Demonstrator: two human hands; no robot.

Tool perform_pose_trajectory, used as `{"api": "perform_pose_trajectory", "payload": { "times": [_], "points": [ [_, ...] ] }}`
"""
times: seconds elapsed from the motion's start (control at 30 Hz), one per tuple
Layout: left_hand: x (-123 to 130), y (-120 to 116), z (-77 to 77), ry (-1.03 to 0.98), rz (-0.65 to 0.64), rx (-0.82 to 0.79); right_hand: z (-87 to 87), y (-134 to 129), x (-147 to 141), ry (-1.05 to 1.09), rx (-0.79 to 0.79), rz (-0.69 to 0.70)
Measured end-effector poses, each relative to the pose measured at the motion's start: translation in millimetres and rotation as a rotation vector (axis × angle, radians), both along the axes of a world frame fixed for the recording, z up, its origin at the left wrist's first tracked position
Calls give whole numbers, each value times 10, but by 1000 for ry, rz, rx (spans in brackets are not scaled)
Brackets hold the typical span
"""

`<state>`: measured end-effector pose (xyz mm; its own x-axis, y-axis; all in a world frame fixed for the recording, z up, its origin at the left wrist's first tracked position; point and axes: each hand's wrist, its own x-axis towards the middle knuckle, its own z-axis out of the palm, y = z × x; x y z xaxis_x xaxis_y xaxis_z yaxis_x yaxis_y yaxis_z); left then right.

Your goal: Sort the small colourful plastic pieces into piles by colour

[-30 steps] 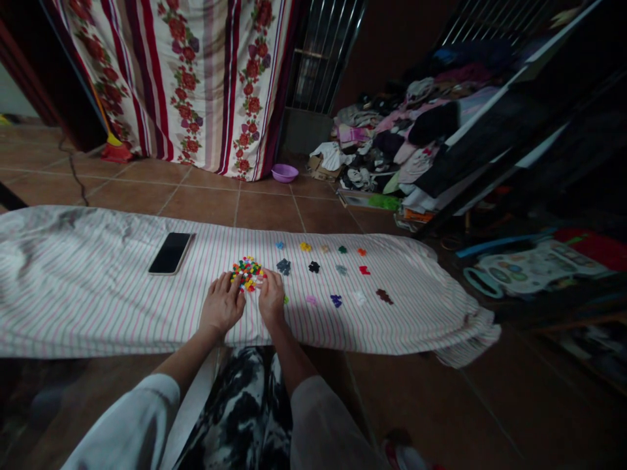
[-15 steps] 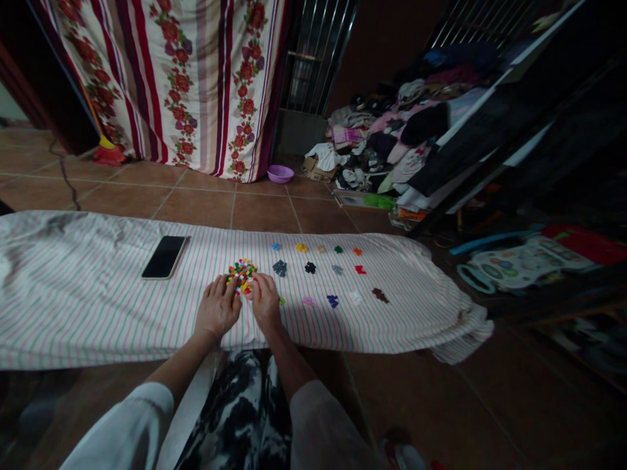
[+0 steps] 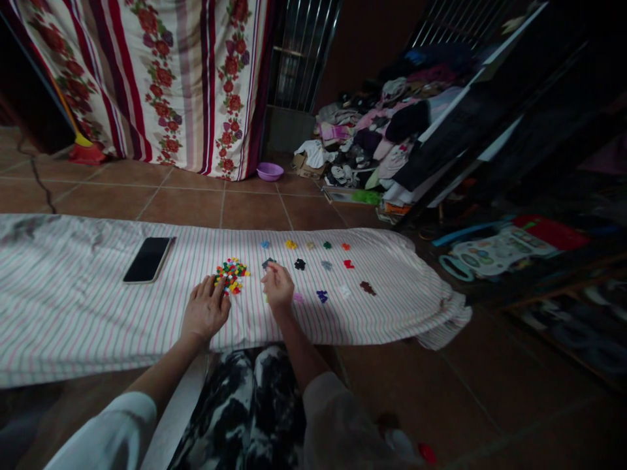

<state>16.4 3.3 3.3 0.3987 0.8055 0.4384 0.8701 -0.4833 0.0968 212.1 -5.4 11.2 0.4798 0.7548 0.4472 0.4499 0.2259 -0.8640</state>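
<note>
A heap of small mixed-colour pieces [image 3: 234,271] lies on a striped cloth [image 3: 161,320]. My left hand [image 3: 206,307] rests flat at the heap's near left edge, fingers stretched out and touching it. To the right, my right hand [image 3: 279,287] is raised over the cloth with thumb and fingers pinched together; anything between them is too small to make out. Partly behind it sits a dark grey pile [image 3: 268,263]. Small single-colour piles spread rightward, among them yellow [image 3: 290,245], black [image 3: 300,264], red [image 3: 348,264], dark blue [image 3: 322,296] and brown [image 3: 367,288].
A phone [image 3: 149,260] lies on the cloth left of the heap. On the tiled floor beyond are a purple basin [image 3: 270,172], a red broom [image 3: 87,152] and a pile of clothes [image 3: 367,137]. A flowered curtain [image 3: 189,85] hangs behind.
My right hand has left the heap and moved right, its fingers now pinched. My left hand stays at the heap. The view has shifted slightly to the right.
</note>
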Motion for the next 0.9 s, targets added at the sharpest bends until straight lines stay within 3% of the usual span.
{"api": "perform_pose_trajectory", "payload": {
  "times": [0.27, 0.47, 0.77, 0.9],
  "points": [
    [-5, 6, -27, -34, -2, 0, -77, 29, 646, 281, -30, -95],
    [-13, 8, -31, 7, -17, 6, -79, -50, 941, 426, -8, -125],
    [-26, 11, -43, -9, -33, 20, -18, -149, 1218, 418, -18, -179],
    [-33, 12, -31, -2, -36, 35, -20, -202, 1502, 241, -66, -270]
  ]
}}
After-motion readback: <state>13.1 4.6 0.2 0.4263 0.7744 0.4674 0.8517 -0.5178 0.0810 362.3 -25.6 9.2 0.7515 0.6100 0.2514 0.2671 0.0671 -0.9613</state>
